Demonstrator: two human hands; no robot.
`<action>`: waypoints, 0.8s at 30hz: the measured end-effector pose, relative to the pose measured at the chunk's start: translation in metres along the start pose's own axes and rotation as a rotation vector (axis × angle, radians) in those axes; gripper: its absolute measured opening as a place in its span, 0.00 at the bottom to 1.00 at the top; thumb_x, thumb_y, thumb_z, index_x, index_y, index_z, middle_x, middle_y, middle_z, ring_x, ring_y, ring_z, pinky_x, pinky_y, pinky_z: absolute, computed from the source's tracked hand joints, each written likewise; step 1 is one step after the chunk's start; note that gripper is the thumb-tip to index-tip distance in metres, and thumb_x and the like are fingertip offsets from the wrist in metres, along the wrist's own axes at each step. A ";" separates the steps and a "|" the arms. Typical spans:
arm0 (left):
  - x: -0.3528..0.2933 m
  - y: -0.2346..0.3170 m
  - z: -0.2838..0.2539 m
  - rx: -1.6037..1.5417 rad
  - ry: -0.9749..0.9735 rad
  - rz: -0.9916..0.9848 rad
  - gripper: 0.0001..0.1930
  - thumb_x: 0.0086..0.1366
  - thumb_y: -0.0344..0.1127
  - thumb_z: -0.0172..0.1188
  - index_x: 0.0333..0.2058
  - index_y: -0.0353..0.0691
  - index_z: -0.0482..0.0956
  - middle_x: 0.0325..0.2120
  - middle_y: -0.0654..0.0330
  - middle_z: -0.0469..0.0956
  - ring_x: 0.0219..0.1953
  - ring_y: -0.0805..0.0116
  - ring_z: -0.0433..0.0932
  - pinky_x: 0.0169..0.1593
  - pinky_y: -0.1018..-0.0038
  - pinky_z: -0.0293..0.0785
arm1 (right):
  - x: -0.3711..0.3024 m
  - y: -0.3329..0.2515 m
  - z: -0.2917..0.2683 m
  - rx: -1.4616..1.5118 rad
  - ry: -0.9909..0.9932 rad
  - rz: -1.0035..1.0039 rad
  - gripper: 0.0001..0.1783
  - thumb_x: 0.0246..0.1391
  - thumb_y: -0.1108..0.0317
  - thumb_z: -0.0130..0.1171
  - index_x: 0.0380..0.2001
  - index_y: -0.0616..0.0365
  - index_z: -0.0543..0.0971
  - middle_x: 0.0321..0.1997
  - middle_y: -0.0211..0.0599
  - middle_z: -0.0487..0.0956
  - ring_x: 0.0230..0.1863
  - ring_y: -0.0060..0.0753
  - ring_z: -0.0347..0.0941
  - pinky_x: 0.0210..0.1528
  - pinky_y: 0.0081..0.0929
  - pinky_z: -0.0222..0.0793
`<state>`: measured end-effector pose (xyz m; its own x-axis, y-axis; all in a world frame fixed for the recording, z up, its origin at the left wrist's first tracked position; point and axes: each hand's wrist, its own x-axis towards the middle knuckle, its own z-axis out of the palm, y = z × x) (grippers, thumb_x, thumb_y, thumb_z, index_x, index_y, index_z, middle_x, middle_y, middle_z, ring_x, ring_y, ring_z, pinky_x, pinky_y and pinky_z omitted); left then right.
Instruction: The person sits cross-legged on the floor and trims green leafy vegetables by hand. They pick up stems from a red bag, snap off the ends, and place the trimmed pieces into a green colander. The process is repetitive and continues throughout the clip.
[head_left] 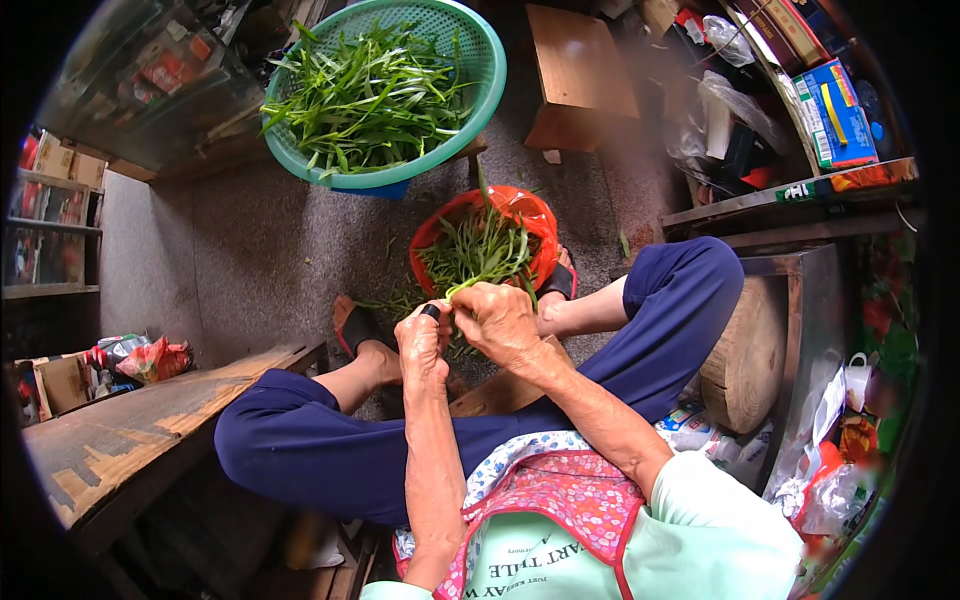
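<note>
My left hand [421, 345], with a black band around one digit, is closed in a pinch at the pale end of a leafy green stalk [458, 290]. Beside it, touching or nearly so, my right hand [502, 325] wraps its fingers round the same stalk. Just beyond both hands stands a container lined with a red plastic bag [540, 222], holding narrow-leaved greens [475, 245]. Farther off, a green plastic colander basket [488, 62] carries a large heap of long-leaved greens [385, 95]. My fingers hide part of the stalk.
A wooden stool [580, 70] stands beyond the bag. To the left is a worn wooden bench [150, 420]; glass-fronted cabinets [150, 80] stand at the far left. On the right, a cluttered shelf [790, 205] holds a blue box [838, 115]. Loose leaves lie on the floor.
</note>
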<state>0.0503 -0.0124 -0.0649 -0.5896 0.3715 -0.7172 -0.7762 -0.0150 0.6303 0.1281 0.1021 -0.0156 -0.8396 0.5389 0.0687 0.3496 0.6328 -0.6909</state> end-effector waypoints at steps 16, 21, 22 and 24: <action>0.012 -0.022 0.002 -0.345 -0.185 -0.195 0.02 0.60 0.25 0.63 0.32 0.34 0.81 0.29 0.61 0.81 0.32 0.69 0.79 0.40 0.75 0.77 | -0.017 -0.001 0.009 0.017 0.025 0.009 0.06 0.38 0.69 0.63 0.19 0.61 0.78 0.34 0.40 0.73 0.35 0.43 0.76 0.35 0.39 0.72; 0.017 -0.024 -0.005 0.108 0.001 0.112 0.06 0.64 0.30 0.61 0.33 0.34 0.85 0.22 0.65 0.79 0.20 0.79 0.70 0.26 0.82 0.66 | -0.016 -0.021 -0.018 0.221 -0.042 -0.009 0.08 0.38 0.70 0.65 0.17 0.61 0.76 0.39 0.40 0.76 0.30 0.37 0.76 0.31 0.31 0.71; 0.022 -0.030 -0.018 0.172 -0.037 0.218 0.07 0.64 0.31 0.61 0.34 0.34 0.85 0.22 0.66 0.78 0.20 0.80 0.69 0.26 0.82 0.65 | 0.004 -0.035 -0.035 0.253 0.061 -0.090 0.07 0.39 0.72 0.65 0.19 0.61 0.76 0.40 0.40 0.76 0.29 0.33 0.76 0.28 0.28 0.71; 0.002 -0.003 -0.001 0.271 0.006 0.166 0.07 0.65 0.31 0.61 0.35 0.35 0.86 0.22 0.67 0.77 0.20 0.80 0.68 0.26 0.82 0.64 | 0.053 -0.058 -0.073 0.261 0.290 -0.320 0.06 0.43 0.75 0.65 0.23 0.62 0.77 0.42 0.42 0.77 0.27 0.28 0.75 0.24 0.22 0.69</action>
<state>0.0509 -0.0125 -0.0687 -0.7053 0.3792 -0.5990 -0.5819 0.1728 0.7947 0.0938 0.1345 0.0810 -0.7246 0.4964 0.4781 -0.0530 0.6515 -0.7568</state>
